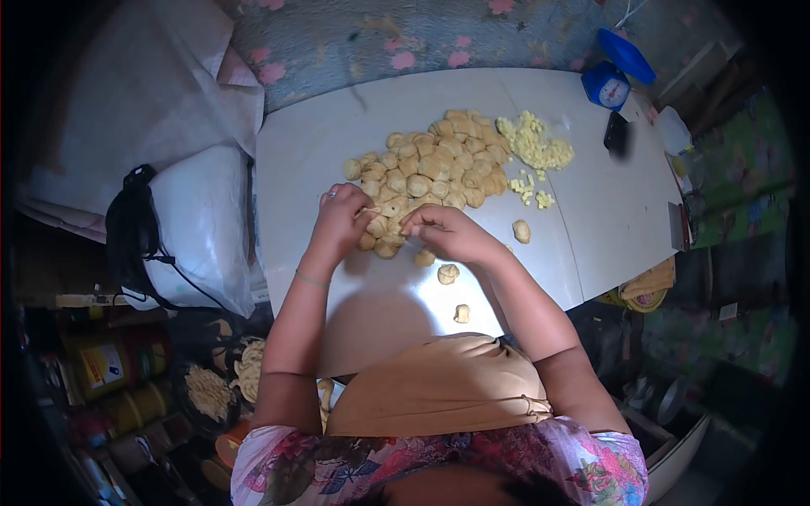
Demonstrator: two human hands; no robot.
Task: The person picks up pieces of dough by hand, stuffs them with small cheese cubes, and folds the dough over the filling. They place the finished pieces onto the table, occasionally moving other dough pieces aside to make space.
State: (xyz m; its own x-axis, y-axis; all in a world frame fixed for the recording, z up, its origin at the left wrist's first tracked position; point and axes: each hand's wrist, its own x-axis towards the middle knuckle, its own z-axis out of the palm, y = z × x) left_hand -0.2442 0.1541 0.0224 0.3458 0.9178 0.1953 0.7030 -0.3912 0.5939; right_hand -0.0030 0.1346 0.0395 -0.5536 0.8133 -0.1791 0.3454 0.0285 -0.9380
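Near the front of a heap of dough balls (434, 164), my left hand (342, 218) pinches the edge of a dough piece (386, 221). The fingers of my right hand (447, 232) are closed on the opposite edge. Between the hands the piece looks stretched out; whether anything lies inside it I cannot make out. Pale yellow cubes (536, 145) sit in a loose pile right of the heap, with a few scattered in front. Separate dough balls lie nearer to me, one (448, 274) below my right hand and another (462, 314) close to the table edge.
At the table's (540, 253) back right stand a blue dial scale (607, 87) and a dark object like a phone (618, 131). A large white plastic bag (202, 223) with a black strap is on the left. Bowls of dough-like food (209, 392) sit below left.
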